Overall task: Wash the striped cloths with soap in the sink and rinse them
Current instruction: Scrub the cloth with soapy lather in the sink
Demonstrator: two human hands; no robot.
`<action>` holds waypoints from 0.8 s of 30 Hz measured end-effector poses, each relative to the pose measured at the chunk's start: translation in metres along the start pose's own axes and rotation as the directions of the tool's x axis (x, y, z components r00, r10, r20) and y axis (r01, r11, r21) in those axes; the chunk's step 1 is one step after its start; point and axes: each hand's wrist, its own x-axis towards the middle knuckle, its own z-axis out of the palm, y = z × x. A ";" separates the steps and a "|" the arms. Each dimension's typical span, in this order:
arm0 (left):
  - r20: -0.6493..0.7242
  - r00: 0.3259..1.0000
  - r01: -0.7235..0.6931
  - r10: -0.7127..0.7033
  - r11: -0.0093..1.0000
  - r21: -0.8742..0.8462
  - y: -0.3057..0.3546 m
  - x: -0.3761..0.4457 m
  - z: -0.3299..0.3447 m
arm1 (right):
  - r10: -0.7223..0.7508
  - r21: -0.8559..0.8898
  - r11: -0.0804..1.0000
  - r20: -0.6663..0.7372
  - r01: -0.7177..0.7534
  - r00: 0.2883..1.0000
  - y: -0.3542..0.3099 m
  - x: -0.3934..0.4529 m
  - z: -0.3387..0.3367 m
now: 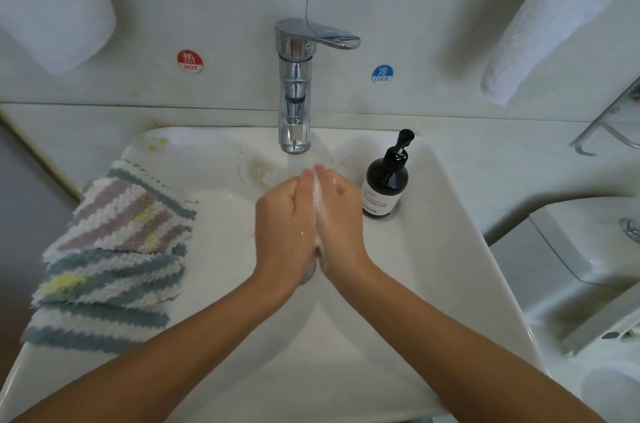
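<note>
Soaped hands over sink, cloths waiting
Left hand (284, 225) and right hand (341, 220): fingers straight, palms pressed together, white lather between, holding nothing; soap bottle (385, 183) just right; striped cloths (110, 256) stacked on sink (433, 270) left rim (overhanging). Risk: slick fingers may drag the stack off the edge

- The drain (309, 275), below the faucet (294, 90), is mostly hidden behind the pressed-together hands.
- The bottle (385, 187) right of the faucet has label print too small to read.
- The towel (554, 17) up right of the faucet is cut off by the edge.
</note>
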 end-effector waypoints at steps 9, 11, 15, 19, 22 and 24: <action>-0.044 0.995 0.085 -0.084 0.996 0.006 -0.009 0.012 0.002 | -0.010 -0.061 0.998 0.082 0.015 0.997 0.008 -0.010 -0.004; -0.003 0.999 0.040 -0.040 0.999 -0.004 -0.005 0.000 0.005 | 0.059 -0.012 0.998 0.043 -0.058 0.997 0.004 0.003 -0.002; 0.134 0.990 -0.035 0.042 0.998 -0.053 0.006 0.009 0.001 | 0.052 0.002 0.999 0.087 -0.053 0.995 -0.008 0.012 -0.013; 0.309 0.943 -0.146 0.123 0.988 0.050 0.007 0.032 -0.020 | -0.040 -0.092 0.994 0.135 0.053 0.990 -0.025 0.017 -0.027; 0.454 0.886 -0.219 0.098 0.950 0.224 0.009 0.046 -0.037 | -0.026 -0.158 0.986 0.183 0.056 0.983 -0.032 0.022 -0.034; 0.556 0.830 -0.227 0.047 0.939 0.259 0.014 0.055 -0.046 | -0.004 -0.259 0.963 0.267 0.076 0.964 -0.035 0.023 -0.036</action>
